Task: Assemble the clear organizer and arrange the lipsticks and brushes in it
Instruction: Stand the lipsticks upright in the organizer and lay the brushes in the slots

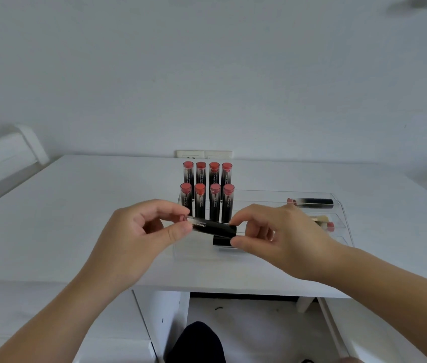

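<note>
Above organizer (343, 221), both hands' fingers (178, 231) pinching lipstick (213, 227)

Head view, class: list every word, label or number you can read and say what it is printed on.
Held lipstick: white print seen upside down, ending in "USH"; the rest is unclear.
Standing lipsticks: vertical white lettering on each tube, too blurred to read.
Lying lipstick: no readable text.

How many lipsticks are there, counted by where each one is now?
Standing in the organizer: 8 lipsticks
Held by left hand and right hand: 1 lipstick
Lying in the right section: 2, one mostly hidden
Total: 11
</note>
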A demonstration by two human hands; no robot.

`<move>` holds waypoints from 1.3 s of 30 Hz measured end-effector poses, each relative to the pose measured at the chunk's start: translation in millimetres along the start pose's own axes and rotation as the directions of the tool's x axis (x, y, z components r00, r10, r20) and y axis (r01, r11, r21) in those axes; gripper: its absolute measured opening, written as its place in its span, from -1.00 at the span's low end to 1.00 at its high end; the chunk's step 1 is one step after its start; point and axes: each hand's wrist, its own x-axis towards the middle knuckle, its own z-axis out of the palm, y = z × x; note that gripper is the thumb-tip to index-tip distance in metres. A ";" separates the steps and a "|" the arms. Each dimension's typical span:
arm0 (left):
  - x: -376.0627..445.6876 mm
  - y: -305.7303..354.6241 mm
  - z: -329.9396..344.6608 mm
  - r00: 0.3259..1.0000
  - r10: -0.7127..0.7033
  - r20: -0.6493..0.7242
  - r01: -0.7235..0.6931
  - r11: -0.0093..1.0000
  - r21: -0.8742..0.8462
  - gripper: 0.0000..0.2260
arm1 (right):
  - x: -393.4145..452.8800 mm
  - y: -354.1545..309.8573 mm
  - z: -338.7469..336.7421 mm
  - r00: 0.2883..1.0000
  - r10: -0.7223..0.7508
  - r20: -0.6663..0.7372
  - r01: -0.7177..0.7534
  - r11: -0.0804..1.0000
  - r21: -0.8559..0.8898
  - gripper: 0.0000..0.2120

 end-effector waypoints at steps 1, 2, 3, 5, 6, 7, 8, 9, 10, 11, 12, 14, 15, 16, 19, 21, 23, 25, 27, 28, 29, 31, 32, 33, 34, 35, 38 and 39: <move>0.4 0.0 -2.2 1.000 -0.002 -0.016 0.002 1.000 -0.006 -0.79 | 1.7 -0.3 -1.3 1.000 -0.006 0.023 0.007 0.999 -0.033 -0.81; 0.7 -0.2 -4.6 0.999 -0.004 -0.033 0.004 1.000 -0.001 -0.77 | 4.1 -0.3 -3.5 0.999 -0.009 0.046 0.012 0.997 -0.075 -0.80; 1.0 0.4 -6.6 0.999 -0.009 -0.046 0.009 1.000 0.003 -0.76 | 7.3 -0.5 -6.0 0.998 -0.009 0.069 0.018 0.992 -0.128 -0.82; 2.5 1.3 -9.0 0.999 -0.002 -0.046 0.003 1.000 0.013 -0.82 | 15.2 -1.4 -11.6 0.991 -0.001 0.132 0.034 0.968 -0.248 -0.84; 3.0 1.5 -9.4 0.999 0.019 -0.043 -0.018 1.000 0.023 -0.80 | 19.1 -1.9 -14.1 0.984 0.011 0.177 0.045 0.951 -0.305 -0.84; 3.4 1.7 -9.2 0.998 0.040 -0.039 -0.038 0.999 0.035 -0.74 | 22.9 -2.6 -16.3 0.974 0.029 0.225 0.055 0.933 -0.356 -0.83; 3.6 1.7 -8.9 0.998 0.059 -0.032 -0.057 0.997 0.046 -0.69 | 26.2 -3.2 -18.0 0.963 0.047 0.267 0.066 0.914 -0.401 -0.82; 4.1 2.2 -8.0 0.997 0.073 -0.025 -0.072 0.996 0.055 -0.65 | 29.0 -3.6 -19.1 0.953 0.061 0.296 0.078 0.898 -0.434 -0.83; 4.6 2.5 -6.7 0.996 0.087 -0.019 -0.085 0.994 0.070 -0.64 | 31.4 -3.7 -19.5 0.947 0.068 0.314 0.088 0.886 -0.456 -0.83; 5.1 2.5 -5.0 0.995 0.099 -0.021 -0.097 0.991 0.089 -0.63 | 33.4 -4.1 -19.4 0.942 0.070 0.328 0.097 0.879 -0.467 -0.82; 5.5 2.2 -3.4 0.993 0.112 -0.027 -0.108 0.988 0.114 -0.63 | 35.1 -4.9 -19.0 0.938 0.070 0.340 0.107 0.874 -0.474 -0.82; 5.9 2.5 -0.3 0.991 0.128 -0.038 -0.120 0.978 0.171 -0.63 | 38.4 -8.6 -17.7 0.942 0.047 0.332 0.122 0.873 -0.472 -0.82; 5.8 2.5 0.8 0.990 0.133 -0.038 -0.124 0.973 0.194 -0.65 | 39.8 -10.9 -17.3 0.953 0.019 0.301 0.127 0.880 -0.457 -0.84; 5.7 2.4 1.8 0.990 0.138 -0.033 -0.128 0.969 0.213 -0.68 | 41.6 -12.9 -17.3 0.967 -0.012 0.253 0.124 0.892 -0.435 -0.87; 5.5 -0.2 3.5 0.988 0.151 -0.018 -0.142 0.957 0.253 -0.73 | 47.5 -18.5 -20.1 0.997 -0.034 0.073 0.057 0.939 -0.340 -0.90; 5.2 -3.3 4.3 0.985 0.169 -0.018 -0.158 0.950 0.268 -0.72 | 53.2 -21.6 -23.1 1.000 -0.017 -0.020 0.011 0.962 -0.273 -0.88; 5.0 -7.1 4.4 0.982 0.188 -0.033 -0.172 0.946 0.276 -0.73 | 61.0 -24.0 -27.0 0.998 0.007 -0.058 -0.019 0.976 -0.219 -0.88; 4.4 -10.9 4.5 0.976 0.211 -0.048 -0.189 0.941 0.282 -0.75 | 69.6 -23.9 -29.7 0.999 0.040 -0.036 -0.047 0.975 -0.218 -0.91; 4.1 -13.3 4.9 0.973 0.226 -0.049 -0.204 0.939 0.276 -0.76 | 77.2 -22.5 -30.0 0.998 0.067 -0.002 -0.066 0.965 -0.254 -0.84; 4.2 -13.9 5.3 0.972 0.231 -0.047 -0.210 0.939 0.271 -0.76 | 80.3 -21.6 -29.4 0.997 0.077 0.018 -0.070 0.959 -0.274 -0.81; 4.5 -14.4 5.9 0.970 0.237 -0.046 -0.217 0.938 0.270 -0.76 | 82.9 -21.5 -28.5 0.996 0.086 0.038 -0.071 0.953 -0.294 -0.80; 5.2 -16.0 7.2 0.967 0.251 -0.048 -0.229 0.934 0.273 -0.77 | 86.8 -21.0 -26.6 0.992 0.101 0.075 -0.073 0.945 -0.318 -0.79; 5.6 -16.8 7.9 0.965 0.257 -0.047 -0.235 0.932 0.275 -0.78 | 88.1 -20.6 -25.8 0.990 0.108 0.090 -0.075 0.945 -0.318 -0.80; 5.9 -17.5 8.6 0.964 0.262 -0.047 -0.240 0.931 0.275 -0.80 | 89.3 -20.0 -25.1 0.988 0.116 0.100 -0.080 0.946 -0.315 -0.82; 6.0 -18.0 9.1 0.963 0.266 -0.046 -0.244 0.931 0.272 -0.82 | 89.9 -19.3 -24.4 0.987 0.124 0.105 -0.086 0.946 -0.312 -0.84; 6.1 -18.3 9.6 0.962 0.269 -0.045 -0.247 0.931 0.269 -0.84 | 90.3 -18.6 -24.0 0.986 0.131 0.104 -0.093 0.946 -0.309 -0.85; 6.4 -19.6 10.5 0.960 0.275 -0.053 -0.252 0.929 0.271 -0.85 | 90.4 -17.2 -22.9 0.986 0.134 0.095 -0.101 0.951 -0.292 -0.90; 6.6 -20.2 10.8 0.960 0.275 -0.054 -0.251 0.930 0.270 -0.85 | 90.4 -17.1 -22.6 0.987 0.132 0.091 -0.101 0.953 -0.287 -0.91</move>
